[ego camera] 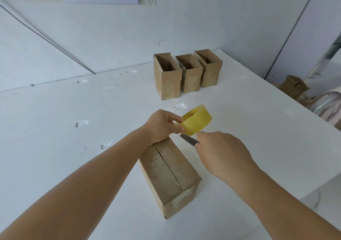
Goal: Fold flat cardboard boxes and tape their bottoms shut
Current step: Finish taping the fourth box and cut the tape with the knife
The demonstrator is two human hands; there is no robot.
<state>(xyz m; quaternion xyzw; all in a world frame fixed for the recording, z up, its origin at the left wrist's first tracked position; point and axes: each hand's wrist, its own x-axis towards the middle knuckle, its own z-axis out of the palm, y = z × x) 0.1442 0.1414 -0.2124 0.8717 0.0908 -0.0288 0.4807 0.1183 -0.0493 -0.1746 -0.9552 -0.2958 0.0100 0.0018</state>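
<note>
Tape runs down the centre seam of the brown cardboard box [168,177], which lies bottom-up on the white table [55,166] directly beneath and just nearer than both hands — that side faces up so the flaps can be sealed from above. The left hand [162,126] pinches the yellow roll of clear packing tape [196,120] between thumb and fingers, raised just past the box's far end; judging by that, a stretch of tape is drawn taut off the far edge, though the strip itself is too clear to make out. The right hand [221,154] is curled round the handle of a grey-bladed knife [188,140], whose blade points toward the left hand and sits just under the roll. That placement suits a cut that frees the roll from the box.

Well beyond the hands, three open-topped brown cardboard boxes [187,73] stand upright side by side — apparently finished ones, set out of the working area. Off past the right hand, beyond the table edge, more brown cardboard [293,87] rests; whether it is flat stock I cannot tell.
</note>
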